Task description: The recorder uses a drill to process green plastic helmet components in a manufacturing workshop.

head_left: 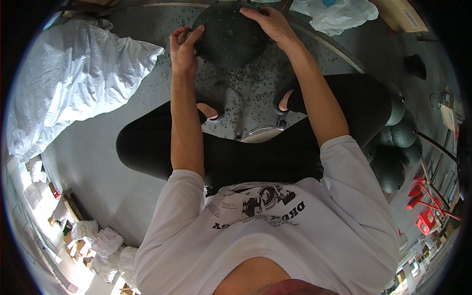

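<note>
One dark dome [228, 39] between left grip [184, 53] and right grip [276, 28]

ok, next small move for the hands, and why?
I'd probably turn the dark round piece slightly: the left hand and right hand hold it from opposite sides, small bumps dot its face, and similar-looking dark bits litter the floor below.
</note>
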### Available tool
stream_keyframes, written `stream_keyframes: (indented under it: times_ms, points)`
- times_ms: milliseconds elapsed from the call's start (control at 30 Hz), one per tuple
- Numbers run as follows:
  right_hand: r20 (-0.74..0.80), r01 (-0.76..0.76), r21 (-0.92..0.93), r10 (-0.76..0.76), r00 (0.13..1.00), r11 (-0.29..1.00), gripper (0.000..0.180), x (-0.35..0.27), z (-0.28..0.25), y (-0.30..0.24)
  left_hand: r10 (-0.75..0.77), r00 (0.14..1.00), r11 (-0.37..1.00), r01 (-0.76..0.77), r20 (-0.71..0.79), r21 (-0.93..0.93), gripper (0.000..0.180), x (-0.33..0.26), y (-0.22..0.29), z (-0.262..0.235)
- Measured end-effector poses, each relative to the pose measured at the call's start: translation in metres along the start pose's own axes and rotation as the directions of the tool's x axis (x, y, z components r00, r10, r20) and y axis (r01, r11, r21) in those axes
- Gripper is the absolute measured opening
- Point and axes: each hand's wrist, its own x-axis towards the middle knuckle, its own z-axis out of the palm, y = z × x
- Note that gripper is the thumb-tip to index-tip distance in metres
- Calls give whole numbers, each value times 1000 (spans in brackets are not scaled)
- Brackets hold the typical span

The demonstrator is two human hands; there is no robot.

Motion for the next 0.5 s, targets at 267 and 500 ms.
stream_keyframes:
  times_ms: [267, 500]
  points:
    - [-144, 244, 150, -223, 964, 958, 51, -6, 7, -9, -17, 996, 987, 30, 88, -155, 47, 2, -6, -1]
    - [-161, 260, 265, -223, 961, 928, 24, -1, 10, 2, 129, 990, 949, -104, 64, -296, 18, 7, -16, 2]
